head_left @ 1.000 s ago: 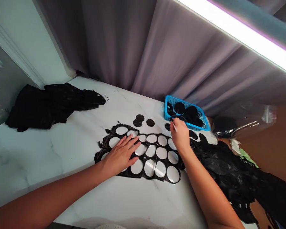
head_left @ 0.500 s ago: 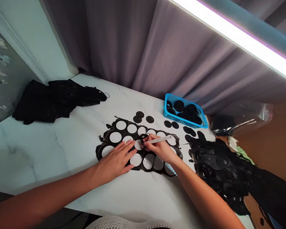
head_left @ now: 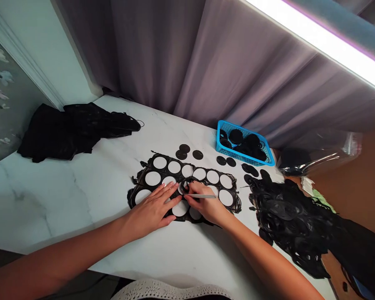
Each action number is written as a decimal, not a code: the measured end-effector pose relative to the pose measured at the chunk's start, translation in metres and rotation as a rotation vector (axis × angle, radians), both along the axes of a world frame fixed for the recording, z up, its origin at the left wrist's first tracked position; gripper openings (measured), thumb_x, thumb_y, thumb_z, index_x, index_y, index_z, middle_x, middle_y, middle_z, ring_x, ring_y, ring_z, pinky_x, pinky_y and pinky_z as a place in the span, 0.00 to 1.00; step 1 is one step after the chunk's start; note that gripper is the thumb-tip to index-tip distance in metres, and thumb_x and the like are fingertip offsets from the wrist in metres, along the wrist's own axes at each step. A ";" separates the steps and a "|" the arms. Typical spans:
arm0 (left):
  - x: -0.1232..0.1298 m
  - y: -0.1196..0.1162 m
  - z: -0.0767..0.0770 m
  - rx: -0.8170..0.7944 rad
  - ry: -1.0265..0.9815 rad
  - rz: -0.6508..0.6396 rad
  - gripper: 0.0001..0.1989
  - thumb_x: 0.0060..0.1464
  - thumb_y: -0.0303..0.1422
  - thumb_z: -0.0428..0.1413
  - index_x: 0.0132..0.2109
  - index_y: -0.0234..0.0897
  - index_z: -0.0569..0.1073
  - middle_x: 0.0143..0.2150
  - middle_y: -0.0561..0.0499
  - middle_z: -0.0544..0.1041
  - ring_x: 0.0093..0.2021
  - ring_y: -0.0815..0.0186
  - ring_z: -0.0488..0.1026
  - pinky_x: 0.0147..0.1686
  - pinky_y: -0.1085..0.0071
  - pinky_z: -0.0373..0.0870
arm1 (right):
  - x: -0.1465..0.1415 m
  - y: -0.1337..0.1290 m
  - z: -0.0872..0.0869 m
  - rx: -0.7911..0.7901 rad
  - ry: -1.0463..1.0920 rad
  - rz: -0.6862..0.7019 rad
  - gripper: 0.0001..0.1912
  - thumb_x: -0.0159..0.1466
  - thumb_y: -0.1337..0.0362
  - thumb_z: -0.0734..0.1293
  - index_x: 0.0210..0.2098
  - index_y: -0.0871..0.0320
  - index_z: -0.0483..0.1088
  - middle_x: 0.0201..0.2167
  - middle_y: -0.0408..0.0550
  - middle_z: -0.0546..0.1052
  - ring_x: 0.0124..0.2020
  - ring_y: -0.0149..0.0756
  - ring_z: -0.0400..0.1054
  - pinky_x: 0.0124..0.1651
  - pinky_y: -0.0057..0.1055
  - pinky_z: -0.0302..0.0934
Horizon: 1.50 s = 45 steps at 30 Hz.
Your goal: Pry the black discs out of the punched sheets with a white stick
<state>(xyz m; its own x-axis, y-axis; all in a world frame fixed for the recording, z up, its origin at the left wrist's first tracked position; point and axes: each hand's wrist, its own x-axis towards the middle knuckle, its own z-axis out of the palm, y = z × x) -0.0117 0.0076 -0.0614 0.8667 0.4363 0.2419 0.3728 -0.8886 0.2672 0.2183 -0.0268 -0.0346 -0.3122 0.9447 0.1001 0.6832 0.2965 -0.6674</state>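
I have the left hand [head_left: 151, 210] spread flat on the black sheet [head_left: 178, 177], mid-view on the worktop [head_left: 100, 187]; the sheet's long axis runs left to right, its right end slightly nearer me; the right hand [head_left: 204, 203] pinches the pale tool [head_left: 206, 196], crosswise, left end toward the left hand; I judge this as trimming; next calls for steady left-hand pressure.

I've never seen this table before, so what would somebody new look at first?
Probably the long bright light slanting across the top right corner, then the blue basket at the table's far edge, holding black round things. In the middle, a black sheet full of white circles also stands out, with the left hand flat on it and the right hand holding a thin pale stick over it.
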 end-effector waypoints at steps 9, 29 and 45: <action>-0.001 0.001 -0.003 -0.010 -0.019 -0.012 0.25 0.65 0.37 0.54 0.67 0.39 0.62 0.73 0.42 0.53 0.72 0.52 0.51 0.68 0.53 0.54 | 0.038 0.026 0.004 0.320 -0.372 -0.300 0.08 0.65 0.71 0.57 0.31 0.54 0.60 0.31 0.51 0.69 0.34 0.43 0.60 0.37 0.37 0.56; 0.047 0.023 0.001 -0.050 0.011 0.028 0.26 0.60 0.40 0.61 0.63 0.40 0.68 0.72 0.38 0.55 0.72 0.45 0.51 0.67 0.46 0.54 | 0.029 0.042 0.030 -0.743 1.190 -0.236 0.17 0.53 0.61 0.78 0.27 0.58 0.65 0.30 0.42 0.74 0.42 0.35 0.76 0.46 0.28 0.74; -0.011 -0.021 0.030 -0.012 -0.069 0.043 0.17 0.66 0.34 0.52 0.59 0.37 0.70 0.63 0.40 0.68 0.66 0.53 0.63 0.65 0.53 0.62 | 0.009 -0.010 0.026 -0.381 0.897 -0.341 0.18 0.58 0.55 0.73 0.25 0.55 0.61 0.31 0.45 0.76 0.42 0.37 0.72 0.43 0.32 0.65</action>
<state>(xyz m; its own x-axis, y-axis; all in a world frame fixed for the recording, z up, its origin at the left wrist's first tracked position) -0.0224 -0.0134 -0.0316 0.8283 0.4763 0.2950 0.3913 -0.8687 0.3037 0.2269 -0.0365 -0.0087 0.0199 0.9869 -0.1604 -0.1044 -0.1575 -0.9820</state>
